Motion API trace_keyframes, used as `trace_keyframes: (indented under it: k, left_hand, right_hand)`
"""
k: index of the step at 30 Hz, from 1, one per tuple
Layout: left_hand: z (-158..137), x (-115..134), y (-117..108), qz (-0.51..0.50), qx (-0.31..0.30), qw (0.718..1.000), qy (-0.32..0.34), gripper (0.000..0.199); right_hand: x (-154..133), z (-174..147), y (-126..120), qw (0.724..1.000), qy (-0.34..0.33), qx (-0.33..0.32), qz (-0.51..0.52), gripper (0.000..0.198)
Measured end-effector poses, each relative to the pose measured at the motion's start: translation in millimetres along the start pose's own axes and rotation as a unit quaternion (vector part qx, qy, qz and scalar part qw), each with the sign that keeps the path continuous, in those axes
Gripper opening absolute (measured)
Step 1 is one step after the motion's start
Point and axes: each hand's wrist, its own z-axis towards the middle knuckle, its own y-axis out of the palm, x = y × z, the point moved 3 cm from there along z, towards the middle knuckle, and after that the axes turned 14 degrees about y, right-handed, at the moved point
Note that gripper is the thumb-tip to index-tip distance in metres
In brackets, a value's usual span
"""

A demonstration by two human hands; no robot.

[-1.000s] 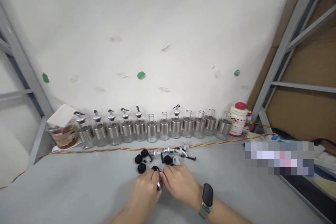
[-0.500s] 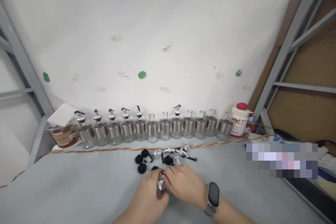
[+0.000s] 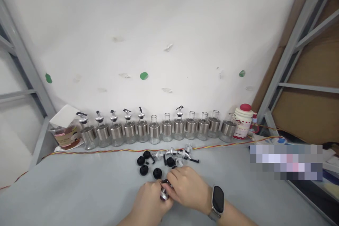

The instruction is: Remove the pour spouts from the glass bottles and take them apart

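- Head view: both of the person's hands are together over the grey surface (image 3: 79, 187), about midway between its left and right edges.
- The left hand (image 3: 149, 197) is clamped around a silver pourer (image 3: 164, 195), which sits between the two hands, partly hidden by fingers.
- The right hand (image 3: 186, 186), a watch (image 3: 218, 198) on its wrist, has its fingers closed at the pourer's black end.
- Just beyond the hands, toward the back edge, I see round black stoppers (image 3: 157, 173), clear plastic pieces (image 3: 179, 162) and thin black levers (image 3: 194, 160) lying loose.
- A red-and-yellow cord (image 3: 97, 152) runs behind these, roughly along the back edge.
- Twelve steel-banded glass bottles (image 3: 154, 130) stand in a row there; six wear pourer heads (image 3: 179, 112), six have bare necks.
- A labelled plastic cup (image 3: 66, 139) stands by the back left corner, a cream jar (image 3: 243, 123) with a red lid toward the back right one.
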Motion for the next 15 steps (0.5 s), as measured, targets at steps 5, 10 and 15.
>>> trace_keyframes:
  k: [5, 10, 15]
  left_hand:
    - [2, 0, 0, 0.059, -0.012, 0.998, 0.0, 0.018]
    - [4, 0, 0, 0.077, 0.004, 0.997, 0.031, 0.017]
    - [3, -2, 3, 0.108, 0.046, 0.991, 0.068, 0.015]
  right_hand:
    - [-3, -2, 4, 1.0, 0.018, 0.008, -0.005, 0.016]
    - [-9, -4, 5, 0.999, -0.001, 0.021, -0.032, 0.016]
    - [-13, -4, 3, 0.998, -0.019, 0.045, -0.047, 0.02]
